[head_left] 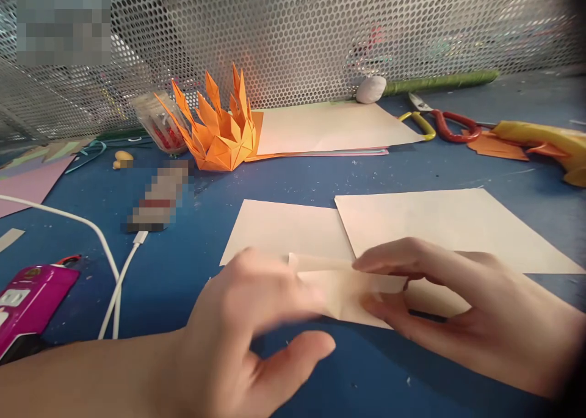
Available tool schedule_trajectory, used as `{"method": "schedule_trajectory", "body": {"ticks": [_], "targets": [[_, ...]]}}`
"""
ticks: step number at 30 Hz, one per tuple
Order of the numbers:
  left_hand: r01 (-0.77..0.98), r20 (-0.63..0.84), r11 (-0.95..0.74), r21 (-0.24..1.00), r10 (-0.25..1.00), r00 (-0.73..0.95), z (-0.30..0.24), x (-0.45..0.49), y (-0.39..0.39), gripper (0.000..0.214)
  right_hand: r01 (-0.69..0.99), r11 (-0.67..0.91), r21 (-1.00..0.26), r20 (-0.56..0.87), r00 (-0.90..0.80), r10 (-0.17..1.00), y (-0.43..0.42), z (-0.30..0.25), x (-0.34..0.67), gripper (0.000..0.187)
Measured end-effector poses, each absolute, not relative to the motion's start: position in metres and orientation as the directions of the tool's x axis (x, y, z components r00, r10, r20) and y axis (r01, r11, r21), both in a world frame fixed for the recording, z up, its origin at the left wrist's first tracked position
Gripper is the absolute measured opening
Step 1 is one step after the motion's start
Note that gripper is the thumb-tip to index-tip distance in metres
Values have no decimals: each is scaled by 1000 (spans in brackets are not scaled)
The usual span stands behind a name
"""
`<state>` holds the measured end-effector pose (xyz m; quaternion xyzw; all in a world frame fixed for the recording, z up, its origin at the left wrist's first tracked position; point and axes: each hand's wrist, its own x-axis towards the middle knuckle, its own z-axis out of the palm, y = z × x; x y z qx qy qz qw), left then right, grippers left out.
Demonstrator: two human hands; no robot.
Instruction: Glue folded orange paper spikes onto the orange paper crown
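A small cream paper piece (352,290) with a folded edge sits low over the blue table (183,265), held between both hands. My right hand (462,314) pinches its right side between thumb and fingers. My left hand (247,338) grips its left side; the fingertips are smeared by motion. Two larger cream sheets (439,223) lie flat on the table just behind the hands. An orange folded-paper crown shape (220,134) stands upright further back.
A stack of paper sheets (329,128) lies by the perforated metal wall. Red and yellow-handled scissors (444,122), a green wrapped stick (439,82) and orange scraps sit at back right. A white cable (114,271) and a pink device (27,299) lie left.
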<state>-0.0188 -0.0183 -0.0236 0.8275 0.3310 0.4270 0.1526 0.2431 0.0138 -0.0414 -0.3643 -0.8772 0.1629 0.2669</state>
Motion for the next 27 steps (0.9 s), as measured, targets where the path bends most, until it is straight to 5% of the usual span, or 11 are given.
{"method": "schedule_trajectory", "body": {"ticks": [3, 5, 8, 15, 20, 27], "targets": [[390, 614, -761, 519, 649, 450, -24, -19, -31, 7, 514, 682, -521, 304, -635, 710, 15, -43, 240, 33], [408, 627, -741, 534, 670, 397, -23, -19, -32, 15, 487, 710, -509, 306, -668, 678, 14, -44, 239, 39], [320, 466, -831, 455, 528, 710, -19, -20, -23, 15, 468, 716, -518, 319, -671, 669, 14, -44, 237, 45], [347, 576, -898, 269, 439, 690, -25, -15, -9, 30, 469, 680, -564, 235, -699, 676, 10, -42, 235, 36], [458, 401, -878, 136, 472, 785, -25, -12, -13, 33, 451, 660, -601, 234, -691, 684, 9, -44, 233, 45], [489, 394, -872, 12, 454, 799, -33, -11, -18, 36, 492, 641, -589, 245, -647, 722, 9, -46, 233, 43]]}}
